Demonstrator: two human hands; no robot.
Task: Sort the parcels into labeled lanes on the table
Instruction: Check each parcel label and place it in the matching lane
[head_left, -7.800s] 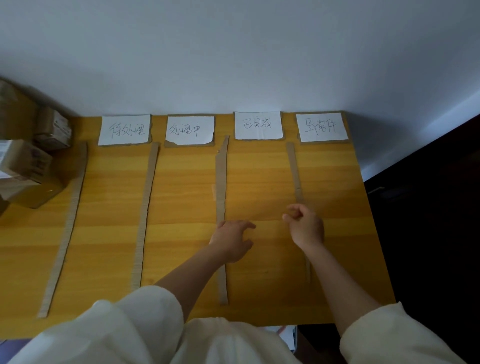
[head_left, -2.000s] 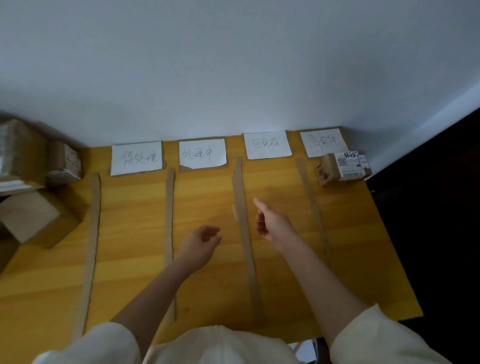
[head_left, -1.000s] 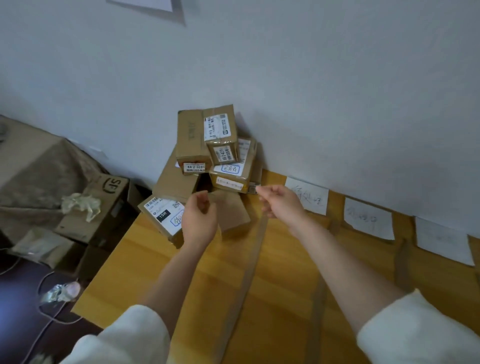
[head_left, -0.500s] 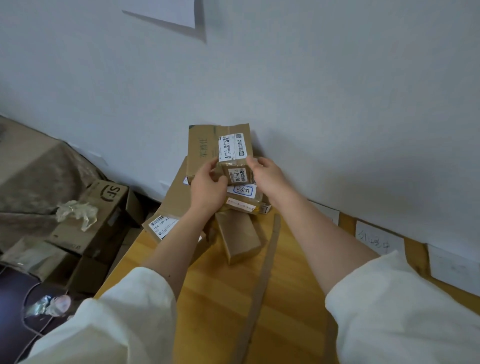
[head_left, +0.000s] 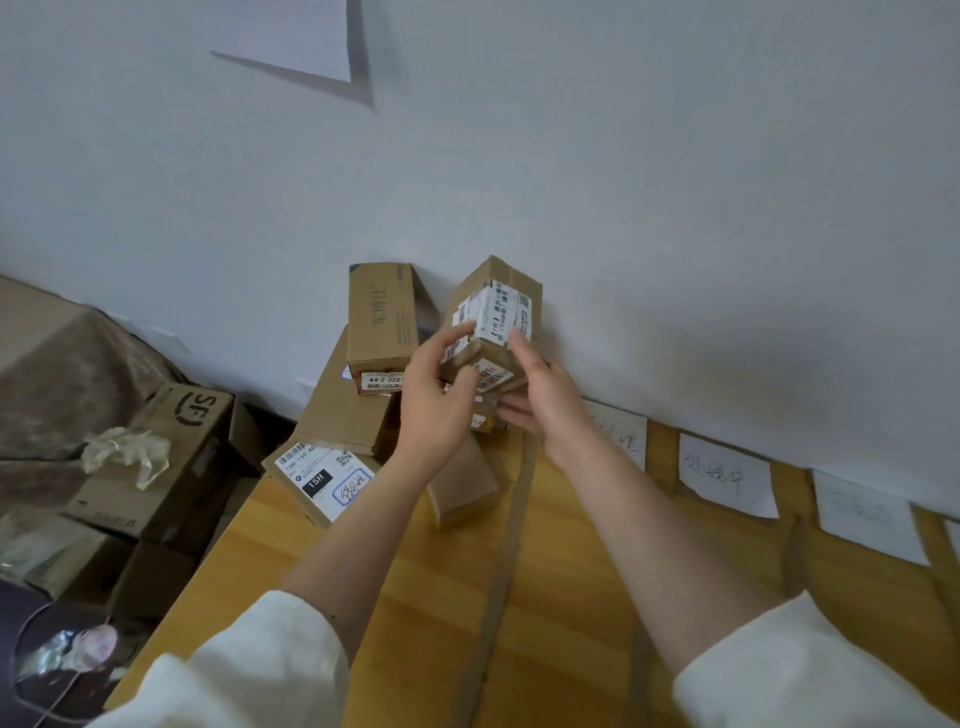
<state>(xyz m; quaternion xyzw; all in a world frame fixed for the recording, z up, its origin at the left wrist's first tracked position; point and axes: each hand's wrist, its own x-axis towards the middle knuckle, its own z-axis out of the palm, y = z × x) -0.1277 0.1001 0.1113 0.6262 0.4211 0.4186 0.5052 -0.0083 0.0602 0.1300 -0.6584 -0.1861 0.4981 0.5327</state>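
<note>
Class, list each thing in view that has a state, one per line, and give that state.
Small parcel: lifted, tilted, held by both hands.
Left hand: grips the parcel.
Right hand: grips the parcel.
Tall box: upright on the stack.
Labelled parcel: lying at the table edge.

Soft, dim daylight filled the room, with no glare. The wall looked evenly grey-white; a sheet of paper pinned high on it threw a dark slanting shadow. The lower left corner sank into gloom. Wide-angle distortion bent the edges, and fine print blurred.
</note>
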